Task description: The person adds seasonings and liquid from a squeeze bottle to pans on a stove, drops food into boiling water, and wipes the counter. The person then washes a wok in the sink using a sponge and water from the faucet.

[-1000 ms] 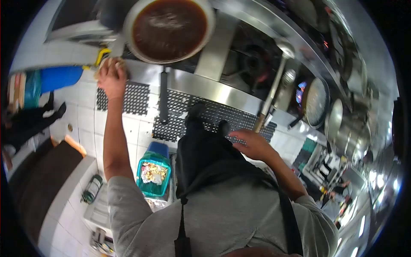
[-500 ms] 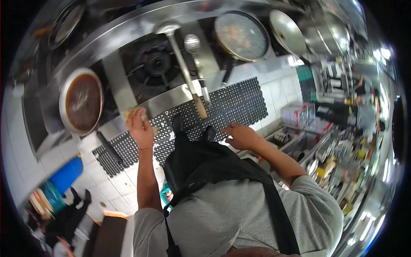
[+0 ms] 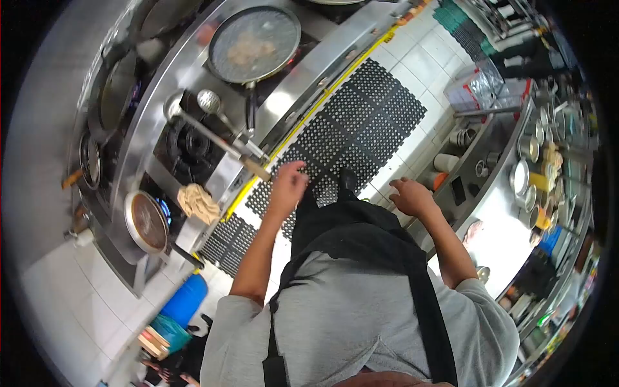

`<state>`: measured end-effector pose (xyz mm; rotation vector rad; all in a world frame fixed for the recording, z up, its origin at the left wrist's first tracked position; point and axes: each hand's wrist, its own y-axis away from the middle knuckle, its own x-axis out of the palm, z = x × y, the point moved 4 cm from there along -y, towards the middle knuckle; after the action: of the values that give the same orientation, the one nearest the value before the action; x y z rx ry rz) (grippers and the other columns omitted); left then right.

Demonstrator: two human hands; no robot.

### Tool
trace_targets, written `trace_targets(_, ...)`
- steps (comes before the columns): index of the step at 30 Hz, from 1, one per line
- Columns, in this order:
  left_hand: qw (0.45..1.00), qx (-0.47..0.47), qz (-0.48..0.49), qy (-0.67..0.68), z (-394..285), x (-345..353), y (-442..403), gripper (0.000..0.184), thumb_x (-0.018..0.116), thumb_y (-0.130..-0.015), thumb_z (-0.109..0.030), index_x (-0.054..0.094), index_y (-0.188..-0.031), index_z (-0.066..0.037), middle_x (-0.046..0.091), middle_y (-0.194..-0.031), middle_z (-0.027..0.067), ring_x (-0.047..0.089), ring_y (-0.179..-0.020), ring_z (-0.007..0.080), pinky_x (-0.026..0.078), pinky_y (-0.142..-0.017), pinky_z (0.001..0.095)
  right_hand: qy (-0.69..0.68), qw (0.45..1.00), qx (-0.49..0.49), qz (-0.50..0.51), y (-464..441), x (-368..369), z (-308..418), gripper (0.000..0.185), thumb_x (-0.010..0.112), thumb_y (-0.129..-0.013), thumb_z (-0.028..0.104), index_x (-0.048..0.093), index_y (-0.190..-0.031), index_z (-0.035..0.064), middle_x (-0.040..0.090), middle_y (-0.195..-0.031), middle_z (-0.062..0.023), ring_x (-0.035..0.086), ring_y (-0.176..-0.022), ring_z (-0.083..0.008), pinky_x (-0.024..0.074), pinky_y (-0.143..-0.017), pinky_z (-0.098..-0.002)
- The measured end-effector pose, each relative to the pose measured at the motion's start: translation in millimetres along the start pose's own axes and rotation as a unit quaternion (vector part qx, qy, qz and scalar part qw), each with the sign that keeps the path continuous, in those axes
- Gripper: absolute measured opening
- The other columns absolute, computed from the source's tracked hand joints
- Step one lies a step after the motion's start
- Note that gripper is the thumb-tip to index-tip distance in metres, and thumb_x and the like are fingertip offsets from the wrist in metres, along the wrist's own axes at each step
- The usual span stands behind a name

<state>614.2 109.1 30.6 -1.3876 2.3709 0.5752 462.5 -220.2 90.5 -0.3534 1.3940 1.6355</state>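
My left hand point(image 3: 288, 190) is held over the floor mat beside the stove front, with its fingers loosely apart and nothing in them. Nearest to it is the wooden handle of a ladle point(image 3: 213, 137), which lies across the stove with a slotted spoon point(image 3: 210, 102) alongside. A crumpled tan cloth point(image 3: 198, 203) rests on the stove's front ledge, apart from the hand. On my other side, my right hand point(image 3: 411, 195) hangs in the air, empty, fingers spread. A pan of brown liquid point(image 3: 148, 222) sits on a burner with a blue flame.
A frying pan point(image 3: 255, 45) with clear liquid and pale pieces stands on the stove, its handle pointing toward me. Behind my right hand runs a steel counter point(image 3: 509, 171) with pans and containers. A perforated black mat point(image 3: 361, 122) covers the floor. A blue bin point(image 3: 184, 300) stands at lower left.
My left hand has let go of the tan cloth, which now lies on the stove ledge, and has moved right. My view has turned, and the right-hand counter shows more.
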Motion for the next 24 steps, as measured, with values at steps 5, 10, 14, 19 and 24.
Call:
trace_targets(5, 0.94, 0.042, 0.326, -0.091, -11.4, 114.2, 13.9, 0.04, 0.07, -0.092, -0.024, 0.065, -0.126, -0.004, 0.065, -0.123, 0.017, 0.065, -0.102, 0.0356, 0.052, -0.096, 0.039, -0.073, 0.994, 0.076, -0.015, 48.7, 6.3, -62.8, 0.04, 0.067, -0.09, 0.027, 0.067, -0.125, 0.0089, 0.066, -0.119, -0.0205, 0.063, -0.113, -0.039, 0.0509, -0.098, -0.0476)
trace_targets(10, 0.882, 0.036, 0.417, -0.219, 10.5, 138.6, 11.9, 0.042, 0.069, -0.091, -0.028, 0.066, -0.125, -0.004, 0.066, -0.122, 0.0223, 0.062, -0.115, 0.0371, 0.049, -0.1, 0.0425, -0.108, 0.984, 0.132, -0.058, 84.5, 14.6, -119.9, 0.035, 0.065, -0.091, 0.027, 0.069, -0.121, 0.0108, 0.067, -0.114, -0.0176, 0.065, -0.108, -0.0376, 0.0521, -0.092, -0.0482)
trace_targets(14, 0.891, -0.038, 0.392, -0.224, -30.3, 123.5, -19.9, 0.044, 0.069, -0.093, -0.029, 0.065, -0.128, -0.004, 0.069, -0.12, 0.0197, 0.068, -0.104, 0.035, 0.053, -0.095, 0.0403, -0.169, 0.966, 0.179, -0.083, 86.0, 11.0, -143.3, 0.033, 0.065, -0.092, 0.027, 0.071, -0.121, 0.0128, 0.066, -0.119, -0.0186, 0.064, -0.112, -0.0383, 0.0511, -0.096, -0.0495)
trace_targets(19, 0.917, -0.091, 0.375, -0.106, -35.6, 124.8, -83.0, 0.043, 0.066, -0.098, -0.03, 0.064, -0.13, -0.002, 0.072, -0.117, 0.0121, 0.069, -0.1, 0.021, 0.053, -0.092, 0.0328, -0.184, 0.96, 0.183, -0.102, 71.6, -0.6, -142.8, 0.032, 0.065, -0.092, 0.027, 0.072, -0.121, 0.0125, 0.066, -0.117, -0.0182, 0.064, -0.111, -0.0374, 0.0516, -0.095, -0.0492)
trace_targets(24, 0.908, -0.153, 0.357, 0.157, -101.6, 149.2, -212.0, 0.03, 0.062, -0.101, -0.027, 0.066, -0.122, -0.005, 0.07, -0.106, 0.0027, 0.065, -0.093, 0.0121, 0.052, -0.079, 0.0243, -0.19, 0.951, 0.229, -0.086, 68.7, -7.5, -131.5, 0.032, 0.064, -0.091, 0.027, 0.072, -0.12, 0.0144, 0.067, -0.115, -0.0167, 0.065, -0.11, -0.0364, 0.0522, -0.095, -0.0474)
